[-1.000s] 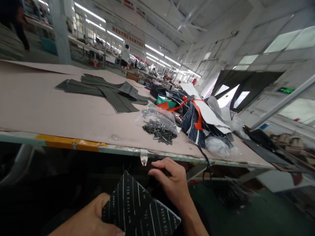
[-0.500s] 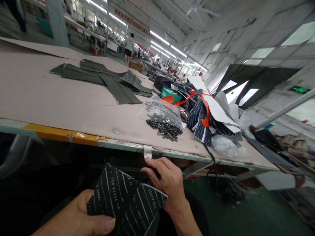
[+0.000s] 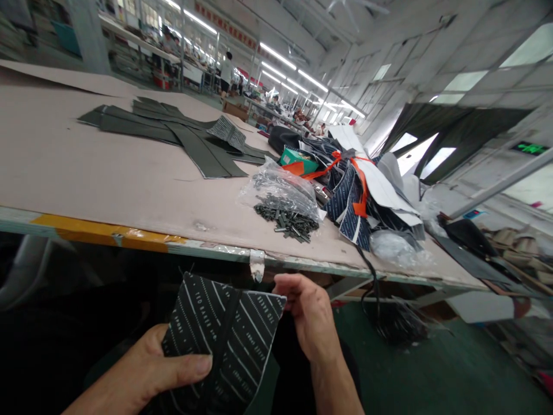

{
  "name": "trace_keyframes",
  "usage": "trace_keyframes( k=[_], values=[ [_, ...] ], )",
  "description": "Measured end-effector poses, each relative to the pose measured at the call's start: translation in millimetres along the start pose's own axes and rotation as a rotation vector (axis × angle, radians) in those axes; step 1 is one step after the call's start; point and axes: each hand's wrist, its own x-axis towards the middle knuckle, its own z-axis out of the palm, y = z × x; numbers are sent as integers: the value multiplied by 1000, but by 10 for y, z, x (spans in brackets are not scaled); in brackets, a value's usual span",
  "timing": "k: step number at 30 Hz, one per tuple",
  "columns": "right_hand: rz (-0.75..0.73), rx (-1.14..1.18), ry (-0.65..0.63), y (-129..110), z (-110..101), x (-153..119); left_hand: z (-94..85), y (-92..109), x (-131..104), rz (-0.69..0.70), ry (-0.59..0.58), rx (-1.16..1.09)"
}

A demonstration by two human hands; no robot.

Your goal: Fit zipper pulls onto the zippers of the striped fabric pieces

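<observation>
My left hand [image 3: 159, 366] grips a black fabric piece [image 3: 242, 351] printed with white diagonal lines and lettering, its thumb pressed flat on the front. A plain dark strip [image 3: 222, 340] runs down the middle of the piece, and loose threads stick up at its top left corner. The fingers behind the piece are hidden. Beside its upper right corner is my right hand [image 3: 313, 323], fingers loosely curved and nothing visible in them. Just above that hand, a torn whitish tape tab [image 3: 257, 266] hangs from the table edge.
A clear plastic bag [image 3: 283, 184] and a heap of small dark metal pieces [image 3: 289, 222] lie on the table [image 3: 129, 190]. Dark green fabric strips [image 3: 190, 138] lie farther back. Rightward are a green box [image 3: 298, 160] and bundled navy printed pieces [image 3: 348, 196] with orange ties.
My right hand has moved right, away from the tape tab, and its fingers have curled. The fabric piece has turned slightly and risen a little in my left hand.
</observation>
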Motion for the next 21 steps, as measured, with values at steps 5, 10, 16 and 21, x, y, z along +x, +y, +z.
trace_keyframes(
  k=[5,10,16,21],
  values=[
    [289,132,-26,10,128,-229,123,-29,125,-25,32,83],
    [259,20,44,43,146,-286,293,129,216,111,196,202],
    [22,-96,14,133,144,-355,475,329,255,245,307,397],
    [-476,-272,-53,152,177,-390,500,370,300,141,290,222]
  ],
)
